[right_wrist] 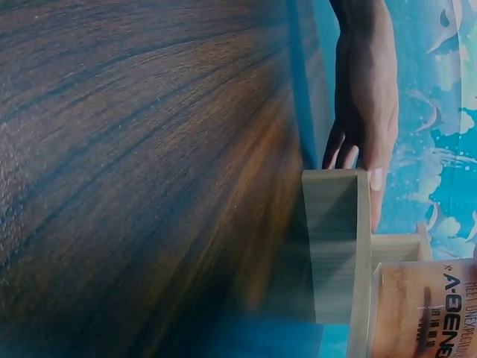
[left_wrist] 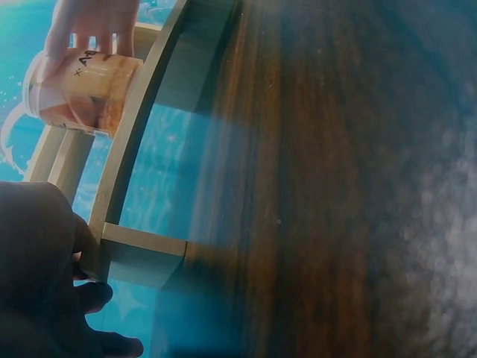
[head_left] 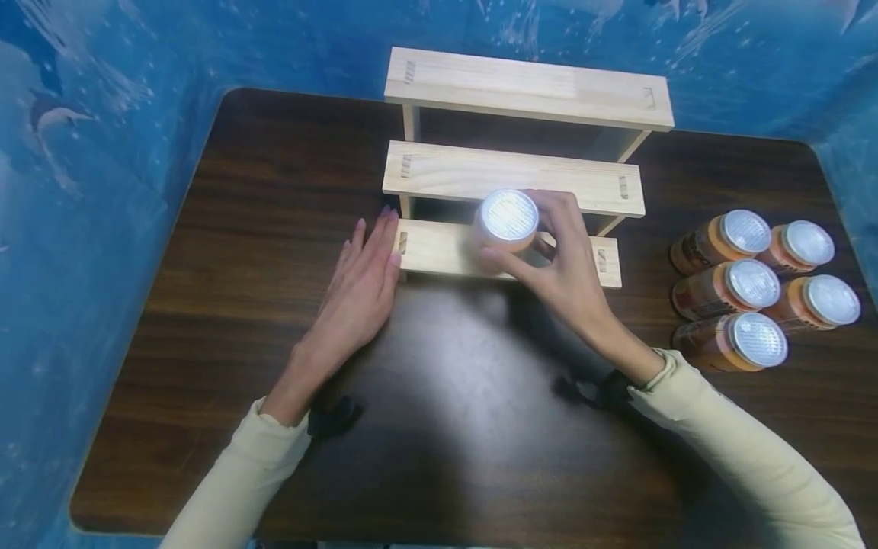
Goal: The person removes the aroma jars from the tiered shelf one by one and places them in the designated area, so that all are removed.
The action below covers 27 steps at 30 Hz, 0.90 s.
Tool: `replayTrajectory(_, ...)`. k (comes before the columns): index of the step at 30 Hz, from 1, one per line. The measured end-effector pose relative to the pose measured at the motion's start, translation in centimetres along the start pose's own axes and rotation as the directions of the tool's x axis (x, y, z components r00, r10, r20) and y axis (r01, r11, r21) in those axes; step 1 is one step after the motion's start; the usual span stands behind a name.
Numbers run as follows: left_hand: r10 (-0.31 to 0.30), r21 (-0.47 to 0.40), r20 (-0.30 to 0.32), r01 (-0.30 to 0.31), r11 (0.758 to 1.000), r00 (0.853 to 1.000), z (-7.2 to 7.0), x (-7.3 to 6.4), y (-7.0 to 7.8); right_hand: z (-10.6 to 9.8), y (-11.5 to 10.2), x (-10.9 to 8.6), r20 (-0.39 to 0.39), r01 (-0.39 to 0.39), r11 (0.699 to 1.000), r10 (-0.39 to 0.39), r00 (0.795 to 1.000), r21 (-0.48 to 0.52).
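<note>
My right hand [head_left: 566, 255] grips a clear jar [head_left: 508, 216] with a silvery ridged lid and orange-brown contents, thumb on one side and fingers on the other. The jar is upright, its base at the top of the lowest step of a pale wooden three-step rack [head_left: 439, 245]. Dark lettering shows on the jar's side [right_wrist: 425, 309] in the right wrist view. With fingers straight, my left hand [head_left: 363, 282] lies against the left end of that lowest step. The left wrist view has the left hand [left_wrist: 37, 268] dark at the step's corner, with the jar [left_wrist: 89, 93] further along.
Several similar lidded jars [head_left: 753, 284] stand grouped on the dark wooden table [head_left: 226, 305] at the right. Behind the lowest step rise the middle step [head_left: 466, 171] and the top step [head_left: 528, 80]. A blue sea-patterned cloth [head_left: 309, 46] hangs behind the table.
</note>
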<state>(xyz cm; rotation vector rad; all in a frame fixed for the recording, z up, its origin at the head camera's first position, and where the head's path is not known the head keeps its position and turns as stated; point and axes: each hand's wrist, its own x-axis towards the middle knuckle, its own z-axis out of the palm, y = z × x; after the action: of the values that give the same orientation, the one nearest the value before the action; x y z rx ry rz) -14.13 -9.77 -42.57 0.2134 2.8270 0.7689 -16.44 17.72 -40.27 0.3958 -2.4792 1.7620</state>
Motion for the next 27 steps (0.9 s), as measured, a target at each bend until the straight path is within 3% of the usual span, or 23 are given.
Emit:
replayTrajectory(9, -0.006, 0.002, 0.010, 0.006, 1.000, 1.000, 0.0, 0.3, 0.4, -1.3, -0.5, -0.1, 0.005, 0.015, 0.999, -0.015, 1.000, -0.046)
replayTrajectory(14, -0.006, 0.005, 0.012, 0.006, 1.000, 1.000, 0.2, 0.2, 0.3, -3.2, -1.3, -1.2, -0.014, 0.046, 0.997, -0.047, 0.999, -0.065)
replayTrajectory(20, 0.006, 0.009, 0.007, -0.006, 1.000, 1.000, 0.4, 0.1, 0.0, -8.3, -2.5, -4.4, -0.107, 0.123, 0.984, -0.137, 0.985, -0.127)
replayTrajectory(27, 0.028, -0.004, -0.006, -0.028, 1.000, 1.000, 0.4, 0.2, -0.2, -16.5, -2.6, -10.7, -0.281, 0.035, 0.953, -0.124, 0.952, -0.299)
